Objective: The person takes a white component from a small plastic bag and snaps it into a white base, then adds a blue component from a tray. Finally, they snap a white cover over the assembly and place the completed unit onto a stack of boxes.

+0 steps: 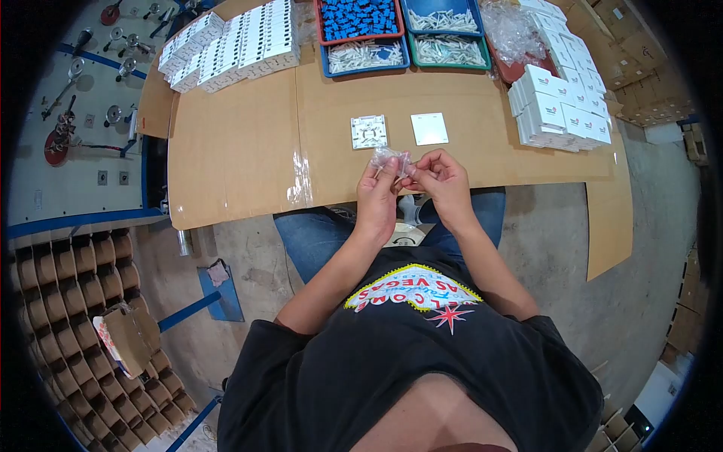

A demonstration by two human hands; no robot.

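Both hands meet just over the front edge of the cardboard-covered table (233, 166). My left hand (379, 192) is closed, pinching a small crumpled clear plastic bag (390, 157). Fingers of my right hand (440, 181) are pinched at the bag's right side; its contents are too small to make out. Just beyond the hands lies a white square frame with inner parts (368, 132). To its right, a plain white square plate (429, 129) rests flat on the cardboard.
Stacked white boxes stand at the back left (248, 45) and right (561, 109). Between them are a red tray of blue parts (360, 38), blue (367, 74) and green (452, 68) trays of white pieces, and a heap of clear bags (512, 34).
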